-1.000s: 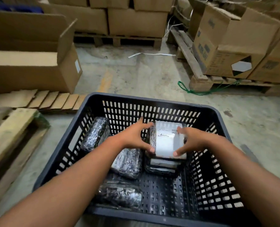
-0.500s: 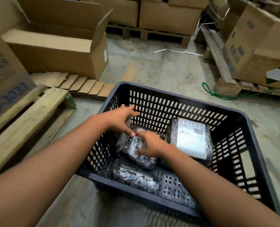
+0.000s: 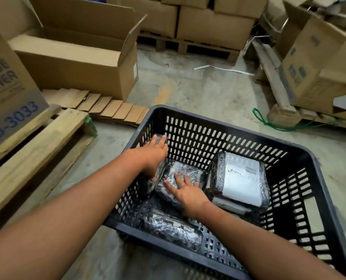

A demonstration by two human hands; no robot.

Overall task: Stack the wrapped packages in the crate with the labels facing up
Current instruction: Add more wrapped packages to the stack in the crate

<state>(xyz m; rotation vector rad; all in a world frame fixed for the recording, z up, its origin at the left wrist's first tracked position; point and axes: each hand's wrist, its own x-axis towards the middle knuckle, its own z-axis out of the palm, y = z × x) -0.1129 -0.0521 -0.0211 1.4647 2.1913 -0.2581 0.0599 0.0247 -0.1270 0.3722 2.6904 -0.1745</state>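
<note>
Wrapped packages in the black crate, on the concrete floor. Stack at right side of crate, against the back wall; top package label up, white face showing. At least one more under it

Middle package: dark side up, no label seen. Right hand lies flat on it, fingers spread, palm down, gripping nothing. Left hand curled over a package standing on edge against the left wall; whether it truly grips or only steadies, cannot tell. Fourth package loose near the front wall, dark side up

Step in hand, as judged: picking the next package for the stack. To do well: pinch the middle package by its long edges, lift clear, turn it over to find the label before setting down; square it on the stack's corners. Film wrap looks slick, so firm hold needed

Room: open floor of crate between front package and stack. Left wall tight against the left hand; lift straight up there. Above the stack, free room to rim
</note>
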